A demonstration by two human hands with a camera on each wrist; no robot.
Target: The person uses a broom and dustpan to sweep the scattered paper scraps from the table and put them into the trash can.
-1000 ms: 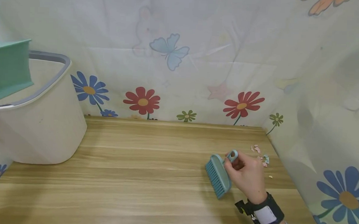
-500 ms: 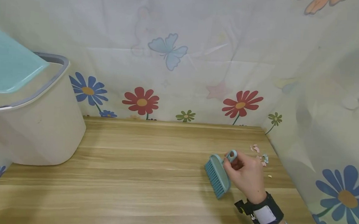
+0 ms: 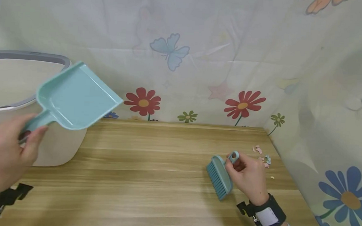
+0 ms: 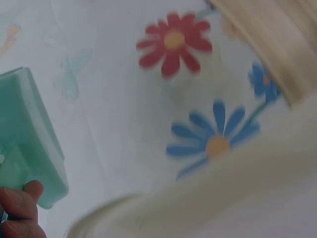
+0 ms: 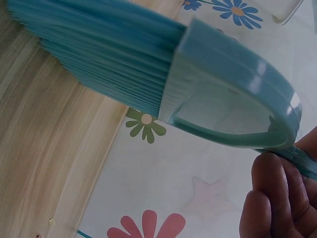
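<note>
A light teal dustpan (image 3: 80,98) is held up in the air at the left, partly in front of the bin. My left hand (image 3: 9,151) grips its handle, and no scraps show on its flat pan. In the left wrist view, the dustpan's green-looking underside (image 4: 29,139) shows above my fingers (image 4: 20,208). At the right, my right hand (image 3: 251,176) pinches the short handle of a teal hand brush (image 3: 222,177), bristles toward the left and down. The right wrist view shows the brush's bristles (image 5: 109,54) and hollow head close up.
A white bin (image 3: 58,144) with a grey rim stands at the back left of the wooden table (image 3: 150,179). Several small pink and teal paper scraps (image 3: 267,160) lie near the table's right edge, beyond my right hand. A flowered cloth (image 3: 201,70) rises behind and at the right.
My left hand has come into the head view, and the dustpan has swung from over the bin's opening rightward and down, turning its inner face up. The right hand and brush have stayed still.
</note>
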